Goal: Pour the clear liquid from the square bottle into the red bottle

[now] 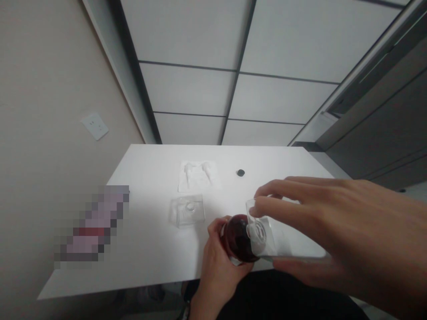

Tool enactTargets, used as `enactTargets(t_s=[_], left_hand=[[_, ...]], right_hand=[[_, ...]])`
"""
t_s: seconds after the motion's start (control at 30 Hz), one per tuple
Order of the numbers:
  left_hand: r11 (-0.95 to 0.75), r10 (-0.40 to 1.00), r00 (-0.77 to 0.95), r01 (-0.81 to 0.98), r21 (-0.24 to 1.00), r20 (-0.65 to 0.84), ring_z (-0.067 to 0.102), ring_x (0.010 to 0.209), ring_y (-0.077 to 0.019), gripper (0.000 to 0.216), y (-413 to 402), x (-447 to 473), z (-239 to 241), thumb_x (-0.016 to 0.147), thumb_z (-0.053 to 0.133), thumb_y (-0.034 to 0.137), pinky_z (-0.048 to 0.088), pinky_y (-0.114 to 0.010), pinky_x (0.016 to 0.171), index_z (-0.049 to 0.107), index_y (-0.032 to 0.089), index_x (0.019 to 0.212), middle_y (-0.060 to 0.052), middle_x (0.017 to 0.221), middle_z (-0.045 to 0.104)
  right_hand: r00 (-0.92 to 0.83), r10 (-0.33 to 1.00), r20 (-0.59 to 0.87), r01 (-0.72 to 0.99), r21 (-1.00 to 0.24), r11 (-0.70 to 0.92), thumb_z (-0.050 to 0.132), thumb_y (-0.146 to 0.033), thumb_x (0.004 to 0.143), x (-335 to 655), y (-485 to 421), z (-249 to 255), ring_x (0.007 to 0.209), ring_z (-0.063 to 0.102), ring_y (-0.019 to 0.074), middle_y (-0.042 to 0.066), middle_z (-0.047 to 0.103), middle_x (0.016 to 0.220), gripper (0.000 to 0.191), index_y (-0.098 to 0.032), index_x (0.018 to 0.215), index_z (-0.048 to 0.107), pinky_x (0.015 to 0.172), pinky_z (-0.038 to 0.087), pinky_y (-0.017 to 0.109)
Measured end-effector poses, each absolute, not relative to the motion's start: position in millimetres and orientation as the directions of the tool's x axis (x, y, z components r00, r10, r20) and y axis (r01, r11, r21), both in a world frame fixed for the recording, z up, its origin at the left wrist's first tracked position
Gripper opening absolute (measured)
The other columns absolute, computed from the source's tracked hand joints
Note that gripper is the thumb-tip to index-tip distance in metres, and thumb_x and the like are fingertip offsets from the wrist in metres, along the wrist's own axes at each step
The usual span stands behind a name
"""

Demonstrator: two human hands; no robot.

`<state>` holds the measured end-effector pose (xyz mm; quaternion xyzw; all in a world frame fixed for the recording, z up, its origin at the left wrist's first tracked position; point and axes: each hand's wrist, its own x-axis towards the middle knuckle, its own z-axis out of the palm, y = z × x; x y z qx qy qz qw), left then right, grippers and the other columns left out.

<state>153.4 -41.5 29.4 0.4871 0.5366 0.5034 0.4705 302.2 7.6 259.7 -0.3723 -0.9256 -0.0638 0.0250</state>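
The person's left hand [218, 262] wraps its fingers closed around a bottle of dark red liquid [238, 243], held at the near edge of the white surface [150, 249], roughly over that rim. The right hand [336, 231] grips a clear square glass [267, 235] between thumb below and fingers above, tilted on its side so that its base faces the camera and its side lies against the bottle. Whether the bottle's mouth sits inside the glass cannot be told from this angle.

To handle the two well, the left hand would do best to keep the bottle steady while the right brings the glass upright slowly, since clear glass is slippery and the grip is only at the fingertips.

Both items sit right at the near edge, so a slip could send liquid off the surface; moving further in would be safer. Open room lies ahead: a second clear glass [187, 210] stands to the left, a white cloth [199, 176] lies beyond it, and a small dark cap [240, 172] rests well apart near the far side. A blurred patch covers the left part.
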Motion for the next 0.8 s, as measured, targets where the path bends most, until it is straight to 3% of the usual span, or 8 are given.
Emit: enactTargets(t_s=[0.43,0.8], left_hand=[[0.008,0.998,-0.061,0.094,0.996,-0.003,0.070,0.121,-0.0339,0.090,-41.5,151.8,29.4,0.058,0.093,0.018,0.056,-0.045,0.103,0.045,0.023,0.134,-0.012,0.131,0.069],[0.007,0.999,-0.041,0.100,0.995,-0.003,0.070,0.119,-0.0334,0.086,-39.6,150.2,32.8,0.060,0.091,0.024,0.056,-0.047,0.102,0.044,0.024,0.133,-0.011,0.130,0.070]], right_hand=[[-0.726,0.685,0.061,0.687,0.132,0.715,0.079,-0.032,0.080,300.3,7.3,261.4,0.087,0.076,0.0267,0.006,0.078,0.112,0.034,-0.027,0.112,0.069,0.065,0.057,0.033],[-0.729,0.684,0.003,0.671,0.195,0.715,0.084,-0.024,0.066,298.7,7.4,264.0,0.076,0.073,0.0248,0.002,0.077,0.108,0.050,-0.031,0.113,0.066,0.063,0.054,0.035]])
